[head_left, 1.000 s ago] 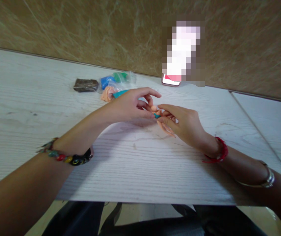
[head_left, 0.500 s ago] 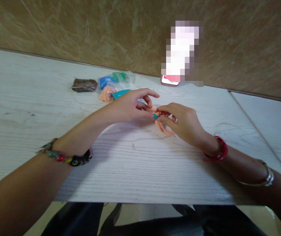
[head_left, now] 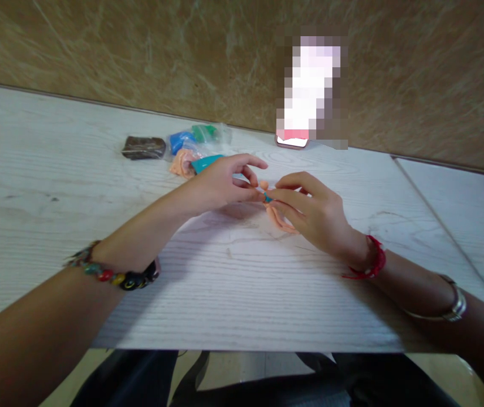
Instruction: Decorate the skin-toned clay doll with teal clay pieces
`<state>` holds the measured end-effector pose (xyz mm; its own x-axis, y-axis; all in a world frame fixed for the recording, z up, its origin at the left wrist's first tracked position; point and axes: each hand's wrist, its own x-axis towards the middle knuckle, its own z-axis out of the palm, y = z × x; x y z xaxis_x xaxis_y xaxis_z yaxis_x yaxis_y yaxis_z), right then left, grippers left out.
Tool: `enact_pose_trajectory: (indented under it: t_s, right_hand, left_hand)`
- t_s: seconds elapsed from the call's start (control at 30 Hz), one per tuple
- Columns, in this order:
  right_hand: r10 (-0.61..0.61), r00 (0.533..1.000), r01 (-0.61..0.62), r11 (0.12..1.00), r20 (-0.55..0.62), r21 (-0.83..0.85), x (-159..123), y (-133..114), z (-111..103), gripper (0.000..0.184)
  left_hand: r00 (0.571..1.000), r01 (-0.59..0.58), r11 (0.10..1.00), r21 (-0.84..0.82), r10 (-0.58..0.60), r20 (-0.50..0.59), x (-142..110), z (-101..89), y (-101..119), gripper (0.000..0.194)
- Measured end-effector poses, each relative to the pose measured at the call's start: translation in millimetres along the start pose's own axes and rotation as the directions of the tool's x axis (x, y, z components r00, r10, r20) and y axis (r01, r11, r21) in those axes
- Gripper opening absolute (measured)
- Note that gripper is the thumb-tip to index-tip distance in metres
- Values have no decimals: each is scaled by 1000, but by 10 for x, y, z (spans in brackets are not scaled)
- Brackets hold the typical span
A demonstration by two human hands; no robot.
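Between my two hands is a small clay figure (head_left: pixel 280 220) with a round peach head, a teal patch at the body and long thin peach limbs trailing toward me. My left hand (head_left: pixel 236 180) holds the body from the left in a pinch, its index finger raised and curved above. From the right, the thumb and fingertips of my right hand (head_left: pixel 310 206) press on the teal part. The fingers partly hide the middle of the figure.
Behind my left hand lie a teal packet (head_left: pixel 206 164), peach clay (head_left: pixel 182 164), and bagged blue clay (head_left: pixel 181 141) and green clay (head_left: pixel 203 133). Left of them is a wrapped brown block (head_left: pixel 143 148). A phone (head_left: pixel 293 140) with a blurred screen leans against the marbled wall (head_left: pixel 140 56).
My right hand's fingers have shifted on the figure: the index finger has lifted off near the head, and other fingertips now press the teal part. My left hand stays nearly in place.
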<state>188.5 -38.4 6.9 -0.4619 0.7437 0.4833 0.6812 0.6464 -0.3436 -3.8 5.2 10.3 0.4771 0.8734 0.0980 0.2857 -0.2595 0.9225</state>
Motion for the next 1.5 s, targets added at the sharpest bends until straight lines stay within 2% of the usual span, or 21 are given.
enact_pose_trajectory:
  t_s: [0.1, 0.17, 0.27, 0.5, 0.63, 0.73, 0.93, 1.2, 1.33, 1.5]
  right_hand:
    - [66, 997, -66, 998, -35, 2, 8, -31, 1, 20]
    - [68, 997, -69, 998, -35, -1, 16, -44, 5, 21]
    - [30, 999, -30, 999, -21, -21, 14, -27, 16, 23]
    - [-157, 988, 157, 976, 9, -148, -31, 79, 23, 21]
    - [-175, 984, 166, 967, -31, -190, -25, 80, 3, 21]
    - [-185, 983, 180, 962, -5, -204, -26, 82, -4, 22]
    - [-155, 986, 144, 979, -64, -145, -61, 98, 37, 22]
    - [-250, 962, 268, 940, 108, -212, 7, 34, -79, 25]
    - [-250, 966, 260, 940, 70, -220, -15, 74, -37, 24]
    - [-198, 980, 194, 975, -20, -108, -19, 86, 18, 23]
  left_hand:
    - [1000, 22, 1000, -7, -22, -1, -8, 3, 17, 52]
    - [1000, 26, 1000, 0, -26, -6, -13, 5, 21, 53]
    - [1000, 17, 1000, 13, -17, -11, -19, 13, 25, 53]
    - [1000, 9, 1000, 14, -9, 5, -35, 22, 54, 56]
    - [1000, 20, 1000, 0, -20, 10, -36, 18, 55, 57]
    - [1000, 29, 999, -19, -29, 1, -33, 17, 50, 57]
    - [997, 81, 996, -22, -82, -17, -34, 12, 57, 55]
    - [993, 116, 993, -24, -117, -26, -40, 28, 44, 54]
    - [988, 145, 989, -34, -147, -41, -43, 34, 51, 54]
    - [983, 172, 984, -52, -175, -52, -42, 41, 56, 52]
